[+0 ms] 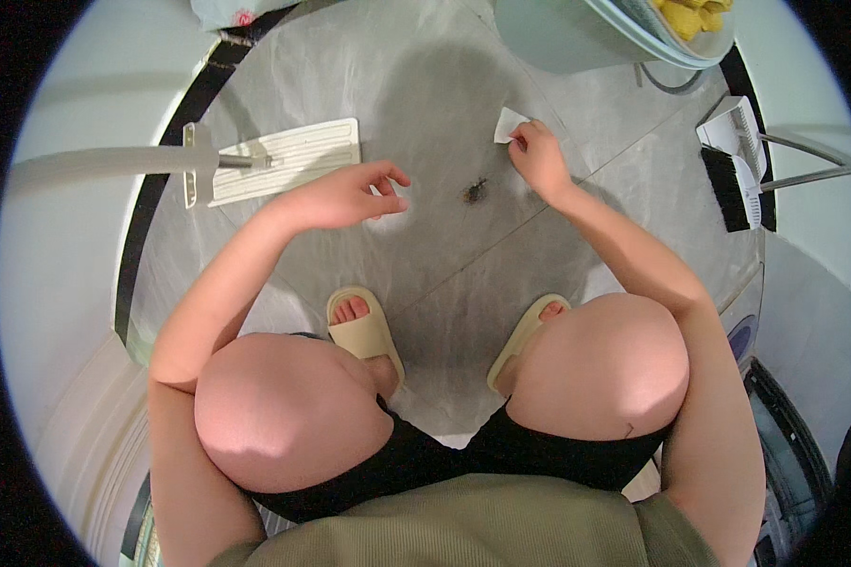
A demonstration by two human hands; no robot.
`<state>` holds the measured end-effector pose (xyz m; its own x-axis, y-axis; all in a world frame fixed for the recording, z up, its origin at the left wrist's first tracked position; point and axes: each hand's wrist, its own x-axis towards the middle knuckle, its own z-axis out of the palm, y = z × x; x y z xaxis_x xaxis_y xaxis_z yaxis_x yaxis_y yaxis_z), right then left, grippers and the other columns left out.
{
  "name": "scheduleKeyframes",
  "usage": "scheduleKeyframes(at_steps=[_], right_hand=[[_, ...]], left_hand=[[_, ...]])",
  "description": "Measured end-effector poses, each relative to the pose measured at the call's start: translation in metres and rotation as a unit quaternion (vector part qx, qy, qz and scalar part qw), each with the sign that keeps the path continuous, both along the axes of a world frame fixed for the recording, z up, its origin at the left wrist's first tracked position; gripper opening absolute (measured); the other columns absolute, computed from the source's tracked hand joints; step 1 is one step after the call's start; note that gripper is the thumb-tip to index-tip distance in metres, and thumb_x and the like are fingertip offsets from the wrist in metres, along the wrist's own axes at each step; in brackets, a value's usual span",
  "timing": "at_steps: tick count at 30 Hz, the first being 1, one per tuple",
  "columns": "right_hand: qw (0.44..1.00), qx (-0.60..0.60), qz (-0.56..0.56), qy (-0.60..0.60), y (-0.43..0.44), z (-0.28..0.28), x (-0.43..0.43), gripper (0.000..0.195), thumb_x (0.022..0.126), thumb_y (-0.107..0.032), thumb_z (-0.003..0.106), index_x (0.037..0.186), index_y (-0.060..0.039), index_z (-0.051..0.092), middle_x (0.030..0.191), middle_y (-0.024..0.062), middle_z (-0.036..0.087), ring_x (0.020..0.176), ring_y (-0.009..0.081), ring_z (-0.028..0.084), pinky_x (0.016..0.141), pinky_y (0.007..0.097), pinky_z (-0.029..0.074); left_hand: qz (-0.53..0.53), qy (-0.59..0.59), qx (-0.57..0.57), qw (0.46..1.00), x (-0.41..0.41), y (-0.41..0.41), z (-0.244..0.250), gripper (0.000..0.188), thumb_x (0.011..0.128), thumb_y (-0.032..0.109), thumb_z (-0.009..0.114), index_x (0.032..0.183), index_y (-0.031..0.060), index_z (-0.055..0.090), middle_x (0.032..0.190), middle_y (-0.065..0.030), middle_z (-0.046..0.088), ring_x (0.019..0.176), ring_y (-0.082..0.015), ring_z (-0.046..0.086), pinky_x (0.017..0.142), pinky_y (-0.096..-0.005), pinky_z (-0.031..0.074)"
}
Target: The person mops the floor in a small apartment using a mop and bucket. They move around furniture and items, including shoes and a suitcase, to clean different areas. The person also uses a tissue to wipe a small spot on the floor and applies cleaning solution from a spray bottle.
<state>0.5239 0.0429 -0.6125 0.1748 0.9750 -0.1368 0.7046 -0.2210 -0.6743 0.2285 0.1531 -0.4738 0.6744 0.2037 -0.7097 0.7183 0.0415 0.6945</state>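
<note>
My right hand [540,159] pinches a piece of white tissue [508,126] low over the grey tiled floor [432,255]. Below and left of that hand, a small dark clump of debris [475,191] lies on the tiles. My left hand [377,191] is empty, its fingers apart and slightly curled, to the left of the clump. Whether the tissue touches the floor I cannot tell.
A white slatted plastic base [312,152] on a pole stands at the left. At the top right is a pale bucket [574,35] with yellow cloth [691,18] in it. A white dustpan [730,127] and black-bristled brush [725,188] stand by the right wall. Cream slippers [362,337] are on my feet.
</note>
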Motion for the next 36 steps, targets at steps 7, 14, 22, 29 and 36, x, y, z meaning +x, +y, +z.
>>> scheduleKeyframes(at_steps=[7, 14, 22, 29, 36], right_hand=[[0.992, -0.050, 0.058, 0.100, -0.023, 0.008, -0.039, 0.010, 0.085, -0.007, 0.057, 0.090, 0.0007, 0.061, 0.091, 0.0163, 0.057, 0.085, 0.0347, 0.057, 0.076, 0.0389, 0.046], [0.968, -0.080, 0.150, 0.183, -0.030, 0.009, -0.042, 0.010, 0.085, -0.009, 0.058, 0.087, 0.0002, 0.062, 0.095, 0.0123, 0.056, 0.089, 0.0294, 0.054, 0.077, 0.0353, 0.044], [0.981, -0.008, 0.188, 0.035, -0.046, 0.004, -0.049, 0.020, 0.081, -0.010, 0.065, 0.099, -0.0021, 0.063, 0.108, 0.0100, 0.052, 0.101, 0.0296, 0.050, 0.085, 0.0374, 0.043], [0.967, 0.058, 0.227, -0.100, -0.059, 0.010, -0.066, 0.034, 0.075, -0.009, 0.063, 0.108, -0.0036, 0.061, 0.107, 0.0102, 0.054, 0.101, 0.0294, 0.050, 0.086, 0.0383, 0.045], [0.938, 0.054, 0.336, -0.073, -0.067, 0.004, -0.057, 0.038, 0.072, -0.004, 0.060, 0.110, -0.0017, 0.058, 0.103, 0.0102, 0.054, 0.100, 0.0276, 0.051, 0.084, 0.0383, 0.046]], left_hand=[[0.086, -0.033, -0.027, 0.995, -0.002, -0.030, -0.018, 0.036, 0.091, 0.030, 0.059, 0.118, 0.0074, 0.055, 0.088, 0.0005, 0.057, 0.077, -0.0069, 0.052, 0.067, -0.0230, 0.043], [0.117, -0.044, -0.068, 0.990, 0.006, -0.027, -0.022, 0.035, 0.091, 0.032, 0.058, 0.116, 0.0070, 0.055, 0.085, 0.0011, 0.057, 0.075, -0.0074, 0.052, 0.067, -0.0228, 0.043], [0.112, -0.030, -0.061, 0.991, 0.013, -0.035, -0.029, 0.032, 0.091, 0.032, 0.058, 0.112, 0.0074, 0.056, 0.083, 0.0017, 0.056, 0.074, -0.0073, 0.051, 0.066, -0.0226, 0.043], [0.101, -0.030, -0.071, 0.992, 0.014, -0.041, -0.041, 0.029, 0.092, 0.030, 0.057, 0.110, 0.0068, 0.057, 0.082, 0.0020, 0.057, 0.074, -0.0066, 0.051, 0.064, -0.0224, 0.043], [0.091, -0.018, -0.044, 0.995, 0.014, -0.044, -0.042, 0.031, 0.092, 0.031, 0.057, 0.111, 0.0065, 0.057, 0.083, 0.0010, 0.057, 0.073, -0.0071, 0.052, 0.062, -0.0232, 0.043]])
